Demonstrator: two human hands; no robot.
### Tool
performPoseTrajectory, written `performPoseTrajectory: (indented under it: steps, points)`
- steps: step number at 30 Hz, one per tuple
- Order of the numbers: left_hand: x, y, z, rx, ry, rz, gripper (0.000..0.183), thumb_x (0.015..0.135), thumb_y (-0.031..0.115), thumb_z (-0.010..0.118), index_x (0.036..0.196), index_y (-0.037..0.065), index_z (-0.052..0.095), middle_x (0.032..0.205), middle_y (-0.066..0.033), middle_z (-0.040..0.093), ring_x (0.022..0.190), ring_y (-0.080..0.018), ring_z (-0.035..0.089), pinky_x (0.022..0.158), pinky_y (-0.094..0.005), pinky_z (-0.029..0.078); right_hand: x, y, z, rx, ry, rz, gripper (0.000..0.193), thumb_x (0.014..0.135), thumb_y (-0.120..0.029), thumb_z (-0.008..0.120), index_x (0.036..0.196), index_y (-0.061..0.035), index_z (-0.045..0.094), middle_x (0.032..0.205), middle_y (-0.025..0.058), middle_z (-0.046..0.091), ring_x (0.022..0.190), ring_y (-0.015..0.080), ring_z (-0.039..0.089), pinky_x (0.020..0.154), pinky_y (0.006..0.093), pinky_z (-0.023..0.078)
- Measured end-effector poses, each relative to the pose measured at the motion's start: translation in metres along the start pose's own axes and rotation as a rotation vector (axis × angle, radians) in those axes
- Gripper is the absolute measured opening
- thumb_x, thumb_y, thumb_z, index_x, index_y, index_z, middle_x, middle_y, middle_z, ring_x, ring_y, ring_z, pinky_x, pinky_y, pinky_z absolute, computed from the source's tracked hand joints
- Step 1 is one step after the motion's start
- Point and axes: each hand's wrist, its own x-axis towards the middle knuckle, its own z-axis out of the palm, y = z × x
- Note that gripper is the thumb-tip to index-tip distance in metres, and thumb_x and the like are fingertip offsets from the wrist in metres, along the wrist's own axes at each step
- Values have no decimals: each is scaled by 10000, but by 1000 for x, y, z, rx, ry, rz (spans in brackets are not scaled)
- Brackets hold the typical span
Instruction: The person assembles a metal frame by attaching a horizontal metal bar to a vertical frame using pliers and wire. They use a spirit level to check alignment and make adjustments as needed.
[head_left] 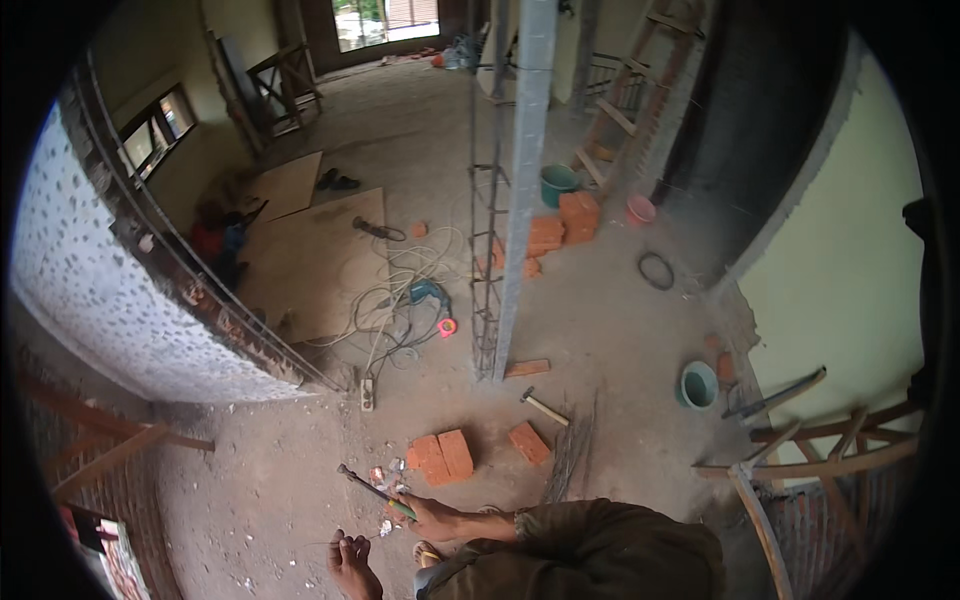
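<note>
Handling apparent wire (317, 545), we pinch it in our left hand (352, 566), grip narrow; our right hand (430, 517) holds a green-handled tool (376, 491) above the floor (285, 455); next likely calls for bringing both together.

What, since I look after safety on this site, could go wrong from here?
1. The right hand grips a green-handled tool; if it slipped, it might strike the nearby sandalled foot.
2. Loose thin rods and a hammer lie on the floor near the bricks, so someone could trip.
3. Cables lie in tangled loops around the drill and might snag a passing foot.
</note>
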Motion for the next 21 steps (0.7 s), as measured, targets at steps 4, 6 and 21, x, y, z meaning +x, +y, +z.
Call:
performPoseTrajectory:
  steps: [4,6,21]
  points:
    - [22,-4,42,165,-367,44,263,989,102,600,1178,-80,604,937,-87,667,886,-194,678,807,-359,583,-39,3,-42,46,46,136,474,891,-128,595,1306,52,459,1060,299,632,1002,413,660,819,480,496]
    - [34,-17,65,303,-415,83,313,979,163,627,1209,-47,590,892,-70,641,811,-217,692,716,-377,602,-56,9,-50,35,77,176,464,894,-140,586,1296,54,461,1066,297,631,1017,410,658,825,487,494]
    - [43,-63,118,302,-969,14,54,935,-32,650,904,-3,615,948,-117,663,752,-175,658,671,-304,590,-136,30,8,456,545,351,452,890,-160,670,1280,16,523,845,114,632,682,192,630,622,362,505]
